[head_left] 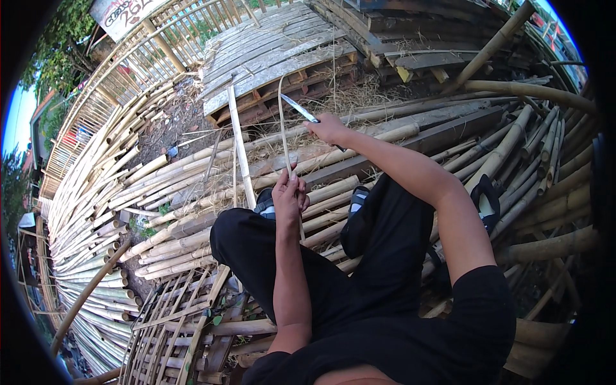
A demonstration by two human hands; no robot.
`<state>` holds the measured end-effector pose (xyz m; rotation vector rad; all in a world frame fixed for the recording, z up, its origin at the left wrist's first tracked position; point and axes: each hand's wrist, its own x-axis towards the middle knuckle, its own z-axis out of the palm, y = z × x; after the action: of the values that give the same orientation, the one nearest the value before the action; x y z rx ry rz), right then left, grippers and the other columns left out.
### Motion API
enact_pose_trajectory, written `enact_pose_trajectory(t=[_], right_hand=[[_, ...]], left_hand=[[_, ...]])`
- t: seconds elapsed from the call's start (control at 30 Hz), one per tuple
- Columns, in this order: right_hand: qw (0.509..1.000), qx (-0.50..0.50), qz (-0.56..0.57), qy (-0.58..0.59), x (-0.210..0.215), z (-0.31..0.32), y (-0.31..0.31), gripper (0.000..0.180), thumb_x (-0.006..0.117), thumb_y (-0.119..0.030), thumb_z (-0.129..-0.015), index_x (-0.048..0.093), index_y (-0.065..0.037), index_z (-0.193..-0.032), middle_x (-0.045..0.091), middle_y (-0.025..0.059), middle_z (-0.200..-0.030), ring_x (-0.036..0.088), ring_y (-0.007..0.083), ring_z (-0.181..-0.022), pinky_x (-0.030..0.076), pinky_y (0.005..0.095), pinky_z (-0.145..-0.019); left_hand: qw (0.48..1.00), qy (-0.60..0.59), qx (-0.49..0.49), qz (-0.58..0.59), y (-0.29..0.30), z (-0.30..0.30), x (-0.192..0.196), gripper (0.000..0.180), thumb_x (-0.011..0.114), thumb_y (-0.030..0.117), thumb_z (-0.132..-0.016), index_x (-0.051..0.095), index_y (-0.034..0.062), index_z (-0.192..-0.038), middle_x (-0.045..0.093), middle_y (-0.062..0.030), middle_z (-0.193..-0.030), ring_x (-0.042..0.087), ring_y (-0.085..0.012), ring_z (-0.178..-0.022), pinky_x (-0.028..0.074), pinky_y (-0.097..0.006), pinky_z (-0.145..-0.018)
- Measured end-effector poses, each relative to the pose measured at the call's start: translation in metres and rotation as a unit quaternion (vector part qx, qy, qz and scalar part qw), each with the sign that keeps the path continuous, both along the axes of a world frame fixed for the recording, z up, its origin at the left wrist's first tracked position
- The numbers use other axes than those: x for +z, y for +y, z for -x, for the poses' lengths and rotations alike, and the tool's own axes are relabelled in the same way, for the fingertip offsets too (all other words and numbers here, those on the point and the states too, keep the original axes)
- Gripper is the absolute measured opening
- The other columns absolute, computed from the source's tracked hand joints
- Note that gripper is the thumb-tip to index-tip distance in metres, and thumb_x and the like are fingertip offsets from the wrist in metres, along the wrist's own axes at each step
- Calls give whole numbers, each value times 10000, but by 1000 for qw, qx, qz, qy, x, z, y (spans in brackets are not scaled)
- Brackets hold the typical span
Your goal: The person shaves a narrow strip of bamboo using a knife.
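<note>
My left hand [290, 194] is closed round a thin, pale bamboo strip [283, 122], which stands nearly upright and bends over slightly at its top. Its lower end shows beneath the hand, between my knees. To the right of the strip, my right hand [328, 130] grips a knife [298, 107]. The blade points up and to the left, its tip close to the upper part of the strip; whether they touch, I cannot tell. The dark butt of the handle shows behind the hand. A wider flat bamboo slat [240, 147] leans just left of the strip.
Bamboo poles [192, 186] lie stacked under and around me, fanning out to the left. A wooden pallet platform [269, 58] stands ahead, with stacked timber [410, 38] to its right. A woven bamboo lattice [167, 327] lies at lower left. Slanting poles [494, 45] cross the right side.
</note>
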<state>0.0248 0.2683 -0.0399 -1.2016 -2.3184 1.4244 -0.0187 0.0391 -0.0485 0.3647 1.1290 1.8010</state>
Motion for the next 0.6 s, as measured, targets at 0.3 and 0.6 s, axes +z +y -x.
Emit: enact_pose_trajectory(t=[0.3,0.6], right_hand=[[999,-21,48,-1,-3,-2,4,401,615,-391,-878,650,-13,-748,604,108,-610,585,208,-497,488,371,-486],[999,-2,50,-11,-7,-2,1,442,631,-430,-863,651,-3,-749,572,76,-572,571,194,-470,481,360,-459]], left_hand=[[993,-88,-58,58,-12,-10,9,316,469,102,-989,464,32,-1297,495,-34,-725,365,-71,-402,326,-231,-379],[995,-44,-44,81,-9,-30,28,312,521,175,-995,463,35,-1268,488,-6,-682,376,-55,-403,309,-212,-368]])
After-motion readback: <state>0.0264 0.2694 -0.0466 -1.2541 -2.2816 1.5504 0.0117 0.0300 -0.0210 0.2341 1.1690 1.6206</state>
